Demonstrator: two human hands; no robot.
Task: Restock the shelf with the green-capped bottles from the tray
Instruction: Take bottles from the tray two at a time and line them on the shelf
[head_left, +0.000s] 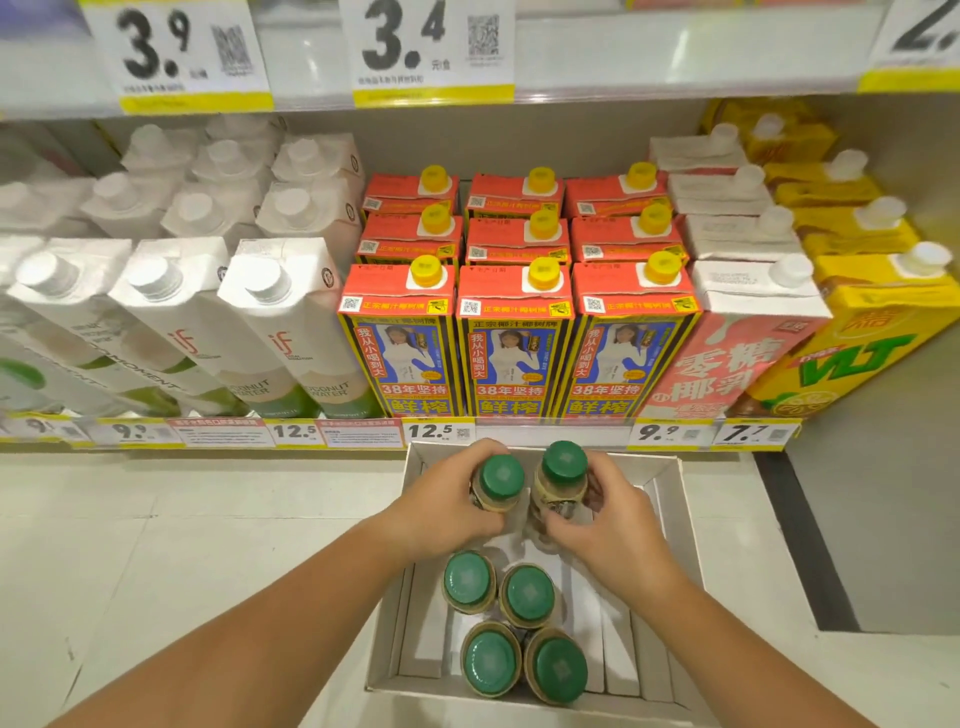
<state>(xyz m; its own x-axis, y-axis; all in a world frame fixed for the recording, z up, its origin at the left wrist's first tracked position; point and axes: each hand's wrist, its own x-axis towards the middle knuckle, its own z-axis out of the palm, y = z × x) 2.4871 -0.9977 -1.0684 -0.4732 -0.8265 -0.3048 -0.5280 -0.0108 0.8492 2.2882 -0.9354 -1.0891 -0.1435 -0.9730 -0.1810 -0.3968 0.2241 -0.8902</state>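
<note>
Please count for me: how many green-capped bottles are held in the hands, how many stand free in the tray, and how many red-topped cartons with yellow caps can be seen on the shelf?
Green-capped bottles held, one in the left hand, one in the right hand: 2
Green-capped bottles standing free in the tray: 4
Red-topped cartons with yellow caps: 9
Total: 15

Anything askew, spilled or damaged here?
Nothing stands out. Four bottles stand upright in the tray, caps on; left hand grips a fifth bottle, right hand a sixth bottle; shelf cartons sit in even rows.

Six green-capped bottles (467, 579); one tray (671, 545); nine red cartons (511, 292).
</note>
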